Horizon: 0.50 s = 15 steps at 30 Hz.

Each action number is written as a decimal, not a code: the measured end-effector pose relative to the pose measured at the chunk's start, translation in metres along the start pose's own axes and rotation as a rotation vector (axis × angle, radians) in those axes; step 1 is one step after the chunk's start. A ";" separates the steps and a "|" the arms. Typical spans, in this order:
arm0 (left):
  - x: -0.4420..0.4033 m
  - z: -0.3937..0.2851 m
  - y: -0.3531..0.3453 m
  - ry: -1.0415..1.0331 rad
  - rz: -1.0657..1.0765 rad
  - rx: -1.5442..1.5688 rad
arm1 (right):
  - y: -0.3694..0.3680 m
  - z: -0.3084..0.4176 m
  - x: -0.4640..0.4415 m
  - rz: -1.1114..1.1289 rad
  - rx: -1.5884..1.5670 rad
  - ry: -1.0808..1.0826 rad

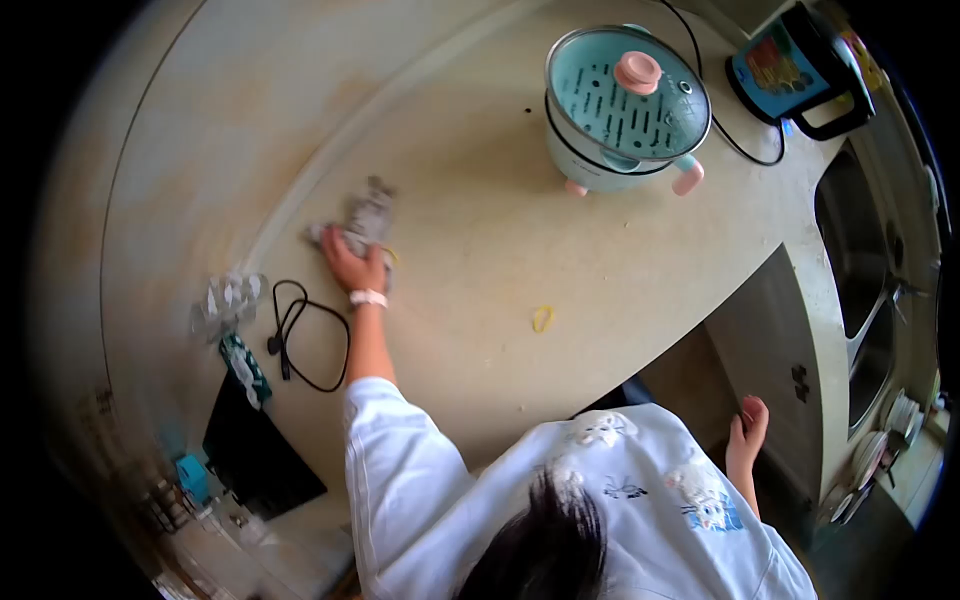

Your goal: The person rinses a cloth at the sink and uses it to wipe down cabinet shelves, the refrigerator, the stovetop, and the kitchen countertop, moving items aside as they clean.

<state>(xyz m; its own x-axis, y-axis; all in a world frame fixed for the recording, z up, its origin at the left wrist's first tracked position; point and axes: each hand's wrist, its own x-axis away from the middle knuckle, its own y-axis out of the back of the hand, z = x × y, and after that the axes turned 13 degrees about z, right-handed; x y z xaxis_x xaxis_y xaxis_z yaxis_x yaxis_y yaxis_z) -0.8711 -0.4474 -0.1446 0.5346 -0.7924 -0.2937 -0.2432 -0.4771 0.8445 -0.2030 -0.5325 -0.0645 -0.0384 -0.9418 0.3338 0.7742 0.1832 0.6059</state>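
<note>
My left hand (350, 265) is pressed onto a crumpled greyish cloth (370, 210) on the countertop, its fingers closed over the near part. The cloth is smeared by motion. Beside that hand lies a small yellow loop (391, 256), partly hidden. A second yellow band (542, 319), like a rubber band, rests on the counter farther right. My right hand (748, 428) hangs off the counter near an open cabinet door, fingers loosely bent and thumb apart, with nothing visible in it.
A mint electric pot (600, 170) with a glass lid stands at the back, beside a blue kettle (790, 65). A black power cord (290, 330) coils left of my arm. The cabinet door (770, 350) juts out right, below the sink (850, 240). Tissues (245, 368) lie left.
</note>
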 end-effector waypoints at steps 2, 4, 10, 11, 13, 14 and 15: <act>-0.046 0.019 -0.013 0.077 -0.005 -0.054 | 0.006 -0.012 0.022 -0.059 -0.063 -0.041; -0.081 0.008 -0.022 0.159 0.051 -0.165 | 0.005 -0.018 0.035 -0.090 -0.097 -0.115; -0.030 -0.094 -0.058 -0.505 0.345 0.028 | -0.029 0.027 -0.001 0.033 0.003 0.080; -0.001 -0.109 -0.043 -0.582 0.435 0.123 | -0.029 0.040 -0.009 0.081 0.065 0.179; 0.037 -0.109 -0.011 -0.616 0.468 0.249 | -0.033 0.040 -0.017 0.085 0.084 0.185; 0.048 -0.087 0.000 -0.551 0.436 0.270 | -0.033 0.037 -0.016 0.088 0.110 0.171; 0.051 -0.062 0.009 -0.434 0.363 0.217 | -0.034 0.030 -0.012 0.089 0.112 0.163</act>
<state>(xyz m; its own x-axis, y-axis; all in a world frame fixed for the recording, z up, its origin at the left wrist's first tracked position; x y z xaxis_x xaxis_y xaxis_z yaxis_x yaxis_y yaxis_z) -0.7955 -0.4681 -0.1243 0.0191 -0.9800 -0.1981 -0.5318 -0.1778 0.8280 -0.2474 -0.5188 -0.0676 0.1365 -0.9520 0.2739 0.6947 0.2891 0.6587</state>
